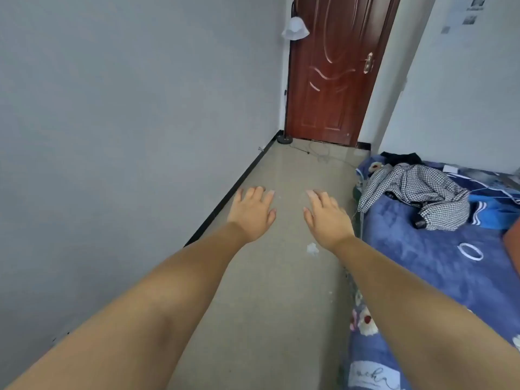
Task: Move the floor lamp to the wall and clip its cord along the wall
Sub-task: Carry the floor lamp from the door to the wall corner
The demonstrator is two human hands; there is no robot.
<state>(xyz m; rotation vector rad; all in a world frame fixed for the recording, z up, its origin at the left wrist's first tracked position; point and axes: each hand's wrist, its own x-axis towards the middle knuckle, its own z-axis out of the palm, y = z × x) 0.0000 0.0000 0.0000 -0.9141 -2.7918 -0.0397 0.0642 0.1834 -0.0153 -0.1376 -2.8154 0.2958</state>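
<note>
- Left hand [252, 211]: stretched forward over the floor [281, 277], palm down, fingers [260, 192] spread flat and holding nothing.
- Right hand [326, 218]: stretched forward beside the left, palm down, fingers [313, 196] extended and slightly parted, holding nothing; the two hands are apart, with bare floor between them.
- Floor lamp [287, 80]: stands upright in the far corner at 12 o'clock from the hands, well apart from them; its round dark base [284, 140] sits on the floor where the grey wall [126, 122] meets the brown door [337, 66].
- Lamp shade [295, 28]: white, bell-shaped, hanging mouth-down near the top of the thin dark pole, in front of the door's left edge.
- Cord [318, 154]: thin and dark, lying loose in loops on the floor in front of the door, running from the base towards 2 o'clock and the corner of the bed [422, 263]; whether any part is fixed to the wall cannot be told.
- Skirting [239, 181]: a black strip along the foot of the grey wall, at 11 o'clock from the left hand.
- Bed: blue cover, at 3 o'clock from the right hand; on it lie a checked garment [416, 192] and a white ring [470, 251].
- Scrap [312, 249]: a small white crumpled piece on the floor just beside the right wrist.
</note>
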